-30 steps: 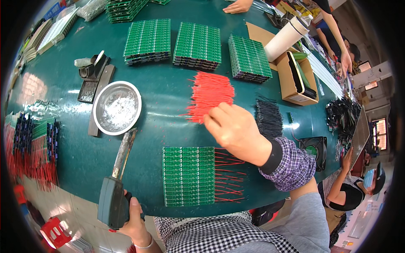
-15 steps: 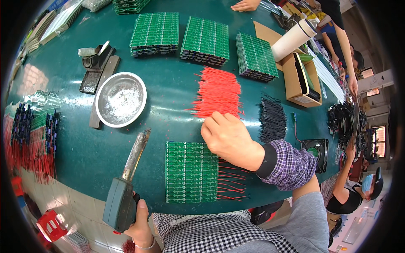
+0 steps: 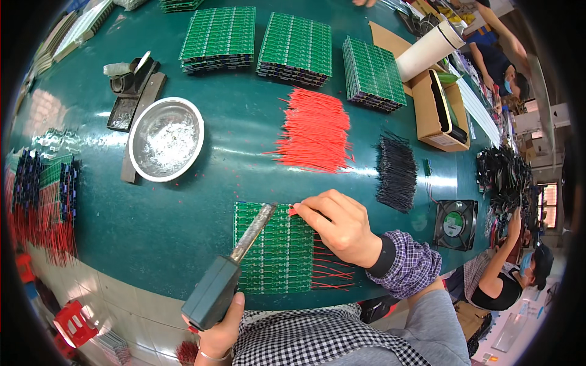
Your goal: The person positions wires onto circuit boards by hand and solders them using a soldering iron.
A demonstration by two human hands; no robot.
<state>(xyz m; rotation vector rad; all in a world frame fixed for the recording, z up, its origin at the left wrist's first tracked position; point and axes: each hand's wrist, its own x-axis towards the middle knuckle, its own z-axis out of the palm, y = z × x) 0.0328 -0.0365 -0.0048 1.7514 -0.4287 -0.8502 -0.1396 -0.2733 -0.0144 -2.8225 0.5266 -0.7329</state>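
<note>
1. Nearest, the left hand (image 3: 226,326) has its fingers curled around the handle of a grey-green soldering gun (image 3: 213,293). Half a second ago the gun was left of the board, over bare table. Now its metal tip is over the top part of the board. I cannot tell if the tip touches it.

2. The green circuit board sheet (image 3: 274,262) lies flat on the green table (image 3: 122,226), in front of the person. Thin red wires (image 3: 332,277) stick out past its right side, lower down.

3. The right hand (image 3: 339,226) has moved too. It was by the bottom of the red pile; now it is at the board's top right corner. Its thumb and pointer finger pinch a bit of red wire (image 3: 293,211). I cannot tell if it is one wire or more.

4. So the wire and the tip are now close together. The work seems to be at the board now, not at the pile.

5. Farther off, the big pile of red wires (image 3: 314,131) and the pile of black wires (image 3: 395,174) lie apart, with no hand on them.
</note>
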